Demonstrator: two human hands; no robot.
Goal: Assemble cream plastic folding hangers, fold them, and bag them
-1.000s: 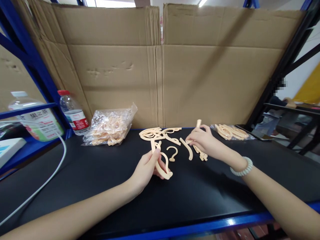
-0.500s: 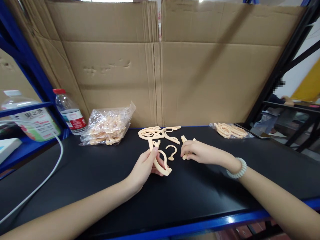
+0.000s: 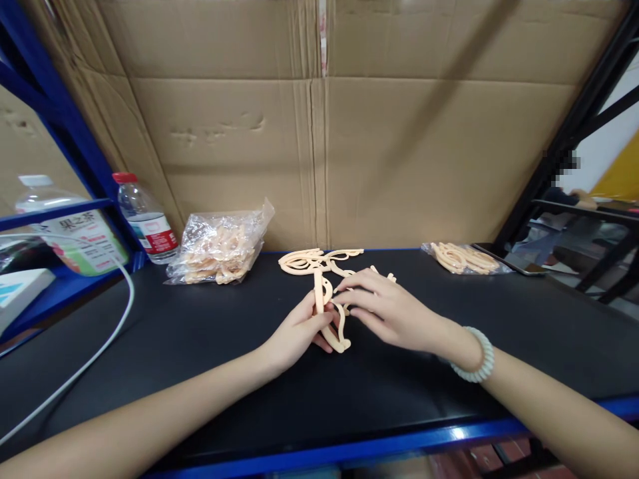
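Note:
My left hand (image 3: pixel 309 322) is closed around a cream plastic folding-hanger arm (image 3: pixel 319 299), which is tilted with its curved end low and to the right. My right hand (image 3: pixel 389 309), a pale beaded bracelet at its wrist, hovers just right of that piece. Its fingers are apart, and nothing shows gripped in them. Partly covered by those fingers is a small cream piece, of which little shows. More loose hanger parts (image 3: pixel 299 263) lie flat behind my hands, and the tips of others (image 3: pixel 392 277) stick out beyond my right hand.
Clear bags of cream parts lie at the back left (image 3: pixel 219 249) and back right (image 3: pixel 464 258), the latter beside a dark flat device (image 3: pixel 509 261). A red-capped bottle (image 3: pixel 150 223) and a white cable (image 3: pixel 130 293) are on the left. A cardboard wall (image 3: pixel 224 133) closes off the back.
My right hand has left the loose parts on the right and moved left to the piece in my left hand, its fingers spreading. The left hand has shifted slightly right with its piece.

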